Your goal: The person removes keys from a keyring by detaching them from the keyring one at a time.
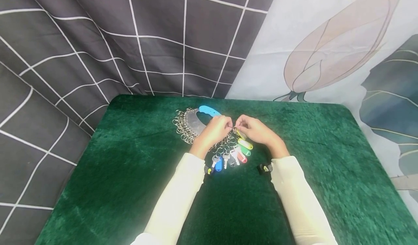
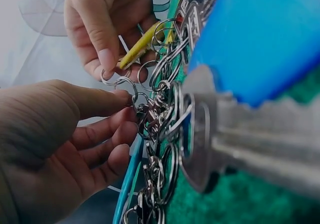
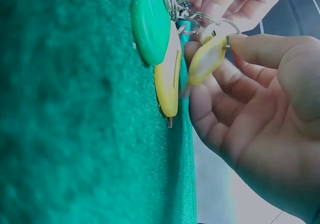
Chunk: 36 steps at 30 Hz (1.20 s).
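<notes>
Frame centre: left hand pinches metal link, right hand split ring on yellow key tag. Ring's likely light, stiff, slick; grip its edge.

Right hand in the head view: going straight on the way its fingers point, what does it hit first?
Likely the left hand, whose fingertips sit across a small gap from the right hand. The metal ring at its fingertips would probably lead; exact depth is unclear.

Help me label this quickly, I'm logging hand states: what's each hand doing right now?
Left hand: closed, pinching a metal ring.
Right hand: closed, holding a yellow key tag.
</notes>
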Motion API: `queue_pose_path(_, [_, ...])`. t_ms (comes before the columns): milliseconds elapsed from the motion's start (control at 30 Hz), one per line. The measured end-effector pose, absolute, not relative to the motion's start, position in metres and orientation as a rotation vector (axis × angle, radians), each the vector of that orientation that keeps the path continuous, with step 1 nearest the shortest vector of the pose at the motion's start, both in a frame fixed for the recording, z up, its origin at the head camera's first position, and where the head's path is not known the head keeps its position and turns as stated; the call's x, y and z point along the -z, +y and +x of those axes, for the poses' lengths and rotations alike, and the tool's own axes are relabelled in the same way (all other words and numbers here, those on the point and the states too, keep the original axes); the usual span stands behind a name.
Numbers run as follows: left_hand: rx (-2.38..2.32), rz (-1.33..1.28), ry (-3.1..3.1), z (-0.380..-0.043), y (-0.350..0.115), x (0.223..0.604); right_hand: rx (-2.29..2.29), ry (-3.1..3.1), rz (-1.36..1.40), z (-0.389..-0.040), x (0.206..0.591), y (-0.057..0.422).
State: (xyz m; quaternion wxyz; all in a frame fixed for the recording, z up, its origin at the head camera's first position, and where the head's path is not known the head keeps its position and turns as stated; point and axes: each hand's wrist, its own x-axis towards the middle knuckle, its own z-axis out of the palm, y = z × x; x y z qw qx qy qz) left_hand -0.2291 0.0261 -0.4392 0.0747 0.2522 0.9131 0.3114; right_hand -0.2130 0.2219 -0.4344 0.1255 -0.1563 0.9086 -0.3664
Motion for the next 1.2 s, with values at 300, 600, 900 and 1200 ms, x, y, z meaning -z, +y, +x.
queue_pose_path(300, [-0.929,0.749,2.744,-0.2314,0.0214,0.4382,1.049,2.698,-0.514,-0.2161,0.4364,0.2239])
queue_pose_path(600, [-0.97,0.715,2.719,-0.2323,0.0187,0.438,1.044,2.707,-0.522,-0.2151,0.435,0.2256])
queue_pose_path(900, [-1.017,0.712,2.698,-0.2316,0.0193,0.4382,1.029,2.716,-0.504,-0.2144,0.4347,0.222])
queue_pose_path(1200, [-0.973,0.762,2.692,-0.2321,0.0188,0.4396,1.069,2.699,-0.523,-0.2135,0.4331,0.2214])
